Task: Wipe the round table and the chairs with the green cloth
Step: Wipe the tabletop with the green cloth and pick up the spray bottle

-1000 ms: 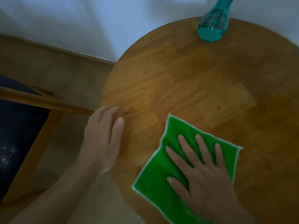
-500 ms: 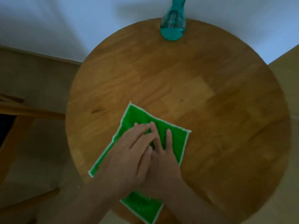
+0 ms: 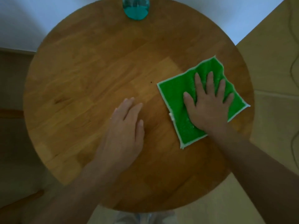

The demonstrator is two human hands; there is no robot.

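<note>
The round wooden table fills most of the view. The green cloth with a white hem lies flat on its right side. My right hand presses flat on the cloth, fingers spread. My left hand rests palm down on the bare wood near the middle, fingers together, holding nothing. A wooden chair rail shows at the far left edge; the rest of the chair is out of view.
A teal bottle stands at the table's far edge, cut off by the frame. A white wall runs behind it. A cable trails on the floor at the right. Tan floor surrounds the table.
The cloth slid from the near-left part of the table to the right side under my right hand. My left hand came off the cloth and now lies on bare wood.
</note>
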